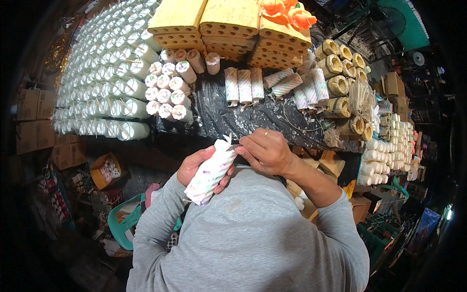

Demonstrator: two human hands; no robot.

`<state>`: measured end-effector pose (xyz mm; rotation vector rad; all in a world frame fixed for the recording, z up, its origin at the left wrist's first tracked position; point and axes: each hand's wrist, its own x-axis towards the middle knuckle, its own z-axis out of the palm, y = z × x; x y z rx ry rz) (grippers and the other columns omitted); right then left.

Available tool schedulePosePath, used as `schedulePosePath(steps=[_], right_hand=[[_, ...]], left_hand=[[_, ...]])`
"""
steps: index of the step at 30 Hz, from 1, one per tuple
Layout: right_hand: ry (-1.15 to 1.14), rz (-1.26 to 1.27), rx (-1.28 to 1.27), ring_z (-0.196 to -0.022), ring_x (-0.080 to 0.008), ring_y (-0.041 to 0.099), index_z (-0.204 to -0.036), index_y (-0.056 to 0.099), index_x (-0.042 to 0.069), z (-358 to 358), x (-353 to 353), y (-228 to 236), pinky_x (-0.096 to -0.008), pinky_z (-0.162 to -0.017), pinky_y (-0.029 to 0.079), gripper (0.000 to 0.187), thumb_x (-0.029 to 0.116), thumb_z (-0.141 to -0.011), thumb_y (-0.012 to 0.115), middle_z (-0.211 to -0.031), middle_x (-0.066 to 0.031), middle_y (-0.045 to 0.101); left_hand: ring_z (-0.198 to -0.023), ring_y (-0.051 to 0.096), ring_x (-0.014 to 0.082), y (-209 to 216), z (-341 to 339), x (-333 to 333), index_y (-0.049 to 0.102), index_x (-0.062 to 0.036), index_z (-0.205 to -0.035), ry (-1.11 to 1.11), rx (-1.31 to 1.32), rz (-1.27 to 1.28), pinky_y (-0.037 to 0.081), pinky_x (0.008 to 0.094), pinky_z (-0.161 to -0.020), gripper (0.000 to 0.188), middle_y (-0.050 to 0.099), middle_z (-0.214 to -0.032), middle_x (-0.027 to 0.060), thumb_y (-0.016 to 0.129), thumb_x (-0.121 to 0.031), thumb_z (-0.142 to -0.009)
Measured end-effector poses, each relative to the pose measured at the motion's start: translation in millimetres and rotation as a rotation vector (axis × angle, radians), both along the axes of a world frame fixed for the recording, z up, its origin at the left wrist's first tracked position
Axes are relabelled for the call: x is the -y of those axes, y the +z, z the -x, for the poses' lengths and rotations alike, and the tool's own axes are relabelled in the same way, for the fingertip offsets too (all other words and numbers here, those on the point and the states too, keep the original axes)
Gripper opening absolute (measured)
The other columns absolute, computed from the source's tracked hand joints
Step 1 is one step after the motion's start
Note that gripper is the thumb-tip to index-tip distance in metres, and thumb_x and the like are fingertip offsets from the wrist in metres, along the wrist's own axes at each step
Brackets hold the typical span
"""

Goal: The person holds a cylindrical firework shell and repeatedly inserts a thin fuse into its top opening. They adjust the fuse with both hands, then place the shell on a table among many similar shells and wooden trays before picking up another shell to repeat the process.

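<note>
A thick white candle with twisted ridges and purple and green flecks lies tilted across my left hand. The fingers of that hand wrap round it from beneath and the side. My right hand is closed in a pinch at the candle's upper end, where white bits stick out. Something small and greyish shows at those fingertips, too small to name. Beyond my hands, several similar striped candles lie on a black plastic-covered table. More candles are stacked with their ends facing me.
Many white cylinders with wicks are piled at the left. Yellow blocks with holes stand at the back, orange flower shapes on top. Hollow yellowish tubes sit right, cream candles beyond. A green chair stands lower left.
</note>
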<state>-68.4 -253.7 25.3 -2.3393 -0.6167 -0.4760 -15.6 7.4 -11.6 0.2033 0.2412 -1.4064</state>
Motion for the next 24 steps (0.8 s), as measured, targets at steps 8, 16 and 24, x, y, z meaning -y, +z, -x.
schedulePosePath(steps=[8, 16, 24], right_hand=[[0.032, -0.141, -0.26, -0.066, -0.0317, 0.065, -0.096, 0.072, 0.003, 8, -3, -5, -0.0446, -0.061, 0.053, 0.018, 0.02, -0.104, 0.074, -0.075, -0.0116, 0.062], [0.004, -0.2, -0.438, -0.065, -0.0289, 0.066, -0.103, 0.079, 0.002, 13, -6, -7, -0.042, -0.06, 0.053, 0.019, 0.02, -0.107, 0.073, -0.076, -0.0124, 0.066], [-0.011, -0.247, -0.409, -0.066, -0.0314, 0.065, -0.099, 0.077, 0.003, 18, -9, -9, -0.0437, -0.061, 0.053, 0.023, 0.024, -0.107, 0.072, -0.075, -0.0138, 0.063]], left_hand=[[-0.087, 0.072, 0.0304, 0, 3, 0, 0.055, -0.0005, -0.144, -0.004, 0.013, -0.03, 0.06, 0.0408, -0.061, 0.063, 0.064, -0.114, 0.0224, 0.049, -0.055, -0.113], [-0.084, 0.072, 0.0285, 1, 6, 0, 0.057, -0.0054, -0.143, 0.008, -0.027, -0.033, 0.061, 0.0401, -0.063, 0.054, 0.066, -0.112, 0.0206, 0.048, -0.051, -0.114], [-0.087, 0.072, 0.029, -3, 9, -1, 0.057, -0.0047, -0.144, 0.006, -0.071, -0.021, 0.061, 0.0408, -0.064, 0.057, 0.066, -0.112, 0.0206, 0.048, -0.052, -0.114]])
